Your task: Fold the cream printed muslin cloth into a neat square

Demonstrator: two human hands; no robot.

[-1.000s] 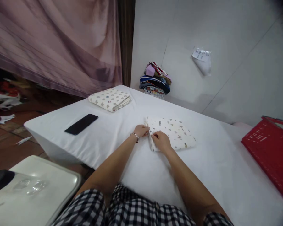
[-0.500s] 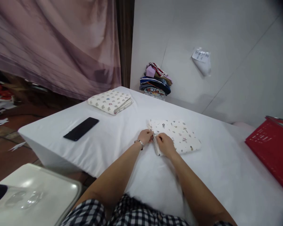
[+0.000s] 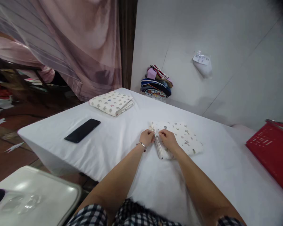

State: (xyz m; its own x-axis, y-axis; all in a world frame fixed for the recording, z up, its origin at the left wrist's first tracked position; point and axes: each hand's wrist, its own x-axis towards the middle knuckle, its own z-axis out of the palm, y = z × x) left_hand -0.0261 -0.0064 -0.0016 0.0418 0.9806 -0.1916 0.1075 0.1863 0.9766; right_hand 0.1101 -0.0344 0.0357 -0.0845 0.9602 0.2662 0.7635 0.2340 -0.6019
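Observation:
A folded white cloth (image 3: pixel 187 136) printed with small palm trees and other motifs lies flat on the white-covered table (image 3: pixel 108 138). Its stacked, folded layers show along the left edge. My left hand (image 3: pixel 147 137), with a bracelet at the wrist, is closed with its fingertips on that edge. Just across from it, my right hand (image 3: pixel 168 139) rests over the cloth, thumb and fingers pinched together close to the same edge. What exactly lies between the right fingertips is too small to see clearly.
Another folded cloth (image 3: pixel 112 103) and a black phone (image 3: pixel 83 130) lie on the table's left part. A red basket (image 3: pixel 271 150) stands at the right. Behind the table is a clothes stack (image 3: pixel 156 83). A white lidded container (image 3: pixel 35 194) sits at lower left.
My right hand has shifted slightly right, away from the cloth's left edge, so the gap between my hands is a little wider. The view has tilted slightly, and the curtain at left hangs differently.

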